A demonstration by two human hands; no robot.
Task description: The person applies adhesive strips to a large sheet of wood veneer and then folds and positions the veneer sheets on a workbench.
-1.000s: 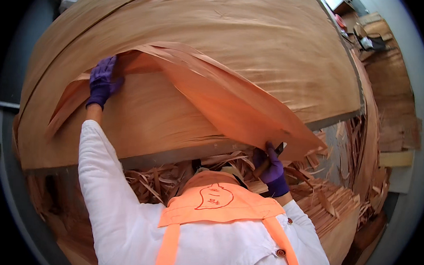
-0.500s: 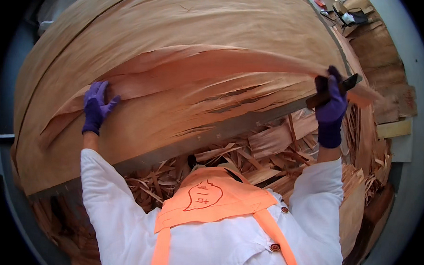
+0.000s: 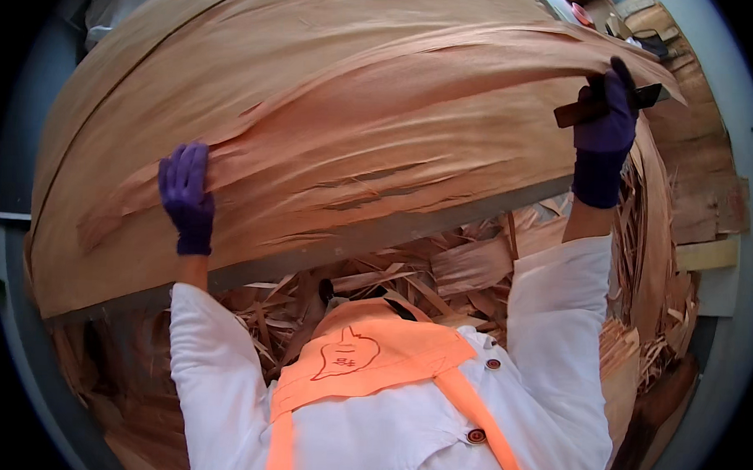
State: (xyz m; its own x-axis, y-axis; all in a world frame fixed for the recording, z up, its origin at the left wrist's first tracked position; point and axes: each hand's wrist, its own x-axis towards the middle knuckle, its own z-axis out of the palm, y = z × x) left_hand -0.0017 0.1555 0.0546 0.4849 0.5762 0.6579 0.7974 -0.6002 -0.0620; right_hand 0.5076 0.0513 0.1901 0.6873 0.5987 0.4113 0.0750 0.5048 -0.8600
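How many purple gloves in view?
2: one on the left hand, touching the loose thin sheet; one on the right hand, holding a wooden-handled tool. Others could be hidden.

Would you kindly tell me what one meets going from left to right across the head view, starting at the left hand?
Purple-gloved left hand → orange apron bib → purple-gloved right hand → yellowish board near the right side.

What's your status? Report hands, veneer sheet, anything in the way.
Left hand at veneer sheet's left part; right hand gripping blade tool at its right end. Sheet creased, spanning between hands. Wood scraps piled on near side, off the sheet.
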